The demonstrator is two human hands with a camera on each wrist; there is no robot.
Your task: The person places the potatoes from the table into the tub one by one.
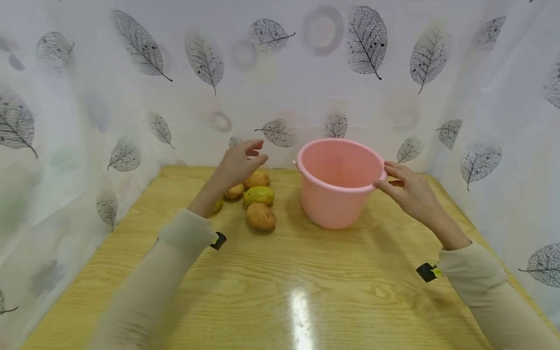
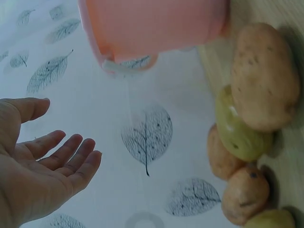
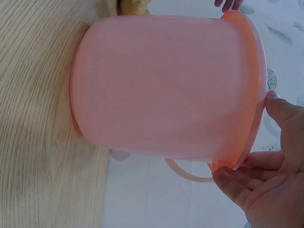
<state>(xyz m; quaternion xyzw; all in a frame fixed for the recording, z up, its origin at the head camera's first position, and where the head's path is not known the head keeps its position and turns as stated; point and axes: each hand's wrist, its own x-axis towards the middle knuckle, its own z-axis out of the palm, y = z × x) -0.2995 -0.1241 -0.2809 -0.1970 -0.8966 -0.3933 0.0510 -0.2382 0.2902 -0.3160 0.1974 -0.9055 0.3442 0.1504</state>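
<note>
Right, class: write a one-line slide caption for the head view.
Right hand touches the pink bucket rim; left hand hovers open above the potatoes.

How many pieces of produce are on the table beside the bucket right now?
5 visible: a potato nearest, a green mango behind it, a brown one farther back, another under the left hand, and one mostly hidden by the wrist. More may be hidden.
</note>
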